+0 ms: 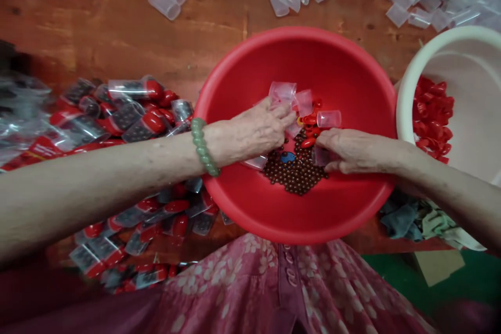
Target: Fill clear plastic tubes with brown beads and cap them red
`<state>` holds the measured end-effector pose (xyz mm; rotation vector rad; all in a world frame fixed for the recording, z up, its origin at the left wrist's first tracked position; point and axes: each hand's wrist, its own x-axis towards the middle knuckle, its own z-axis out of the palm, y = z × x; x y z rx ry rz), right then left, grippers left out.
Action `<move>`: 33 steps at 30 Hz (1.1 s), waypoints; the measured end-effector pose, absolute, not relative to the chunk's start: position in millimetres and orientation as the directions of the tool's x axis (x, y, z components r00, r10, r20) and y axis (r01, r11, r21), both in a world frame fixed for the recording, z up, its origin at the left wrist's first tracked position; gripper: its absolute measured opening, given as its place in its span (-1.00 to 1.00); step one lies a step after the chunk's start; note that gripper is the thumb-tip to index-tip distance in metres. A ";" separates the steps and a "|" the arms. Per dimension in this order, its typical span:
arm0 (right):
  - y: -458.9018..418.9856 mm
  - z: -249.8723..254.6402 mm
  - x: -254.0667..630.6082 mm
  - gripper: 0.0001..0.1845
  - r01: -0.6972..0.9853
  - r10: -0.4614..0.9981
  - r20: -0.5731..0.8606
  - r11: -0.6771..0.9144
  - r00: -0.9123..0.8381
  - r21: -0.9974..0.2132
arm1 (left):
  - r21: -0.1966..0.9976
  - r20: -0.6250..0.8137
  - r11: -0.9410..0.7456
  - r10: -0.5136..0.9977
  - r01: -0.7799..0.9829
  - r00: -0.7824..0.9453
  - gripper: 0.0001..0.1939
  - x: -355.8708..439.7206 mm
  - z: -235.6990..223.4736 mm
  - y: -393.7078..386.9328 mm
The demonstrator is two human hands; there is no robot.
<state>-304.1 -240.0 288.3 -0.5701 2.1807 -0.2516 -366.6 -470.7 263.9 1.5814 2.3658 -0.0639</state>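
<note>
Dim, warm, even indoor light is spread over the frame; its source cannot be told. A soft sheen is caught on the inner wall of the red plastic basin (297,57). Far left of the basin, the plastic packets (27,109) are smeared by blur, and bowing is seen toward the frame's edges.
</note>
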 end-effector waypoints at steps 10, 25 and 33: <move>-216.6 281.5 -310.5 -0.66 -0.437 -0.356 -0.621 0.899 -0.698 -0.023 | -0.004 -0.337 0.338 0.886 0.941 -0.320 -0.55 -355.6 287.2 -456.9; -230.0 293.3 -330.9 -0.66 -0.460 -0.286 -0.669 0.883 -0.686 0.094 | 0.322 -0.531 0.398 0.827 0.859 -0.184 -0.35 -342.2 269.3 -397.7; -222.3 292.4 -318.6 -0.64 -0.436 -0.276 -0.639 0.894 -0.717 0.103 | 0.486 -0.511 0.266 0.859 0.833 0.024 -0.61 -321.0 300.4 -417.7</move>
